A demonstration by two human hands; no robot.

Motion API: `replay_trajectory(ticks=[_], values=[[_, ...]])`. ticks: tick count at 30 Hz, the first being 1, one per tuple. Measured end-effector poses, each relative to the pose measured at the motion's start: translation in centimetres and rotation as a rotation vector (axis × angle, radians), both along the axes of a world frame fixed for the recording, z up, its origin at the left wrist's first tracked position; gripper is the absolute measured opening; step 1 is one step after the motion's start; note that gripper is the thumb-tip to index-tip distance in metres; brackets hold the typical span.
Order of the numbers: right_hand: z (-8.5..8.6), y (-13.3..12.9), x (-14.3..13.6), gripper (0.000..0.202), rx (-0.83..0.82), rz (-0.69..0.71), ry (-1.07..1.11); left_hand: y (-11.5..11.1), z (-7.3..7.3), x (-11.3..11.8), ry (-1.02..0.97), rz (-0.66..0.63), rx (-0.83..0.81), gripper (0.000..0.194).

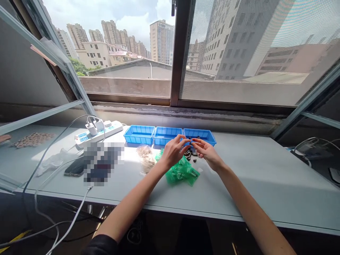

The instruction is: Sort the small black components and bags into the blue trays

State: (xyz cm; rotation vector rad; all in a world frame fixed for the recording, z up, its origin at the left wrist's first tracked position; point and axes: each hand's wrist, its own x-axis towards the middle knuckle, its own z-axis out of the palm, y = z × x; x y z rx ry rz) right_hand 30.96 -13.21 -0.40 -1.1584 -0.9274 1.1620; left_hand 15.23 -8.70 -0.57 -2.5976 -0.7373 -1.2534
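My left hand (174, 150) and my right hand (206, 152) meet fingertip to fingertip just in front of the right blue tray (211, 139). Both are closed in a pinch around a tiny dark piece, too small to name. Below them lies a loose heap of small dark pieces (189, 154), partly hidden by my fingers. A crumpled green plastic bag (182, 171) spreads under my left wrist, next to the heap. Several dark bits also show inside the right tray.
Left of the right tray stand a middle blue tray (168, 131) and a left blue tray (139, 139). A clear bag of beige pieces (146, 159) lies left of the green bag. Farther left are a power strip (111, 131), a phone (74, 167), cables and brown pieces (33, 140).
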Motion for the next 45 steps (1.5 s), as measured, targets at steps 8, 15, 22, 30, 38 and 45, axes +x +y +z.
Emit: replay_trajectory(ticks=[8,15,22,30,38,45], values=[[-0.9,1.2,2.5,0.046,0.069,-0.346,0.082,0.5,-0.4,-0.1,0.04,0.02,0.019,0.032],[-0.8,1.1,3.3,0.06,0.18,-0.52,-0.309,0.2,-0.1,-0.1,0.049,0.044,0.006,0.022],[-0.7,0.6,3.1,0.057,0.174,-0.54,-0.563,0.8,-0.7,-0.1,0.076,0.031,0.023,0.014],[-0.7,0.7,3.3,0.054,0.237,-0.411,-0.556,0.5,-0.8,0.0,0.085,0.021,0.016,0.02],[-1.5,0.5,3.3,0.042,0.354,-0.119,-1.1,0.1,-0.7,0.1,0.052,0.062,0.021,0.03],[-1.0,-0.2,2.9,0.028,0.201,0.105,-1.159,0.1,-0.6,-0.1,0.116,0.086,-0.023,0.028]])
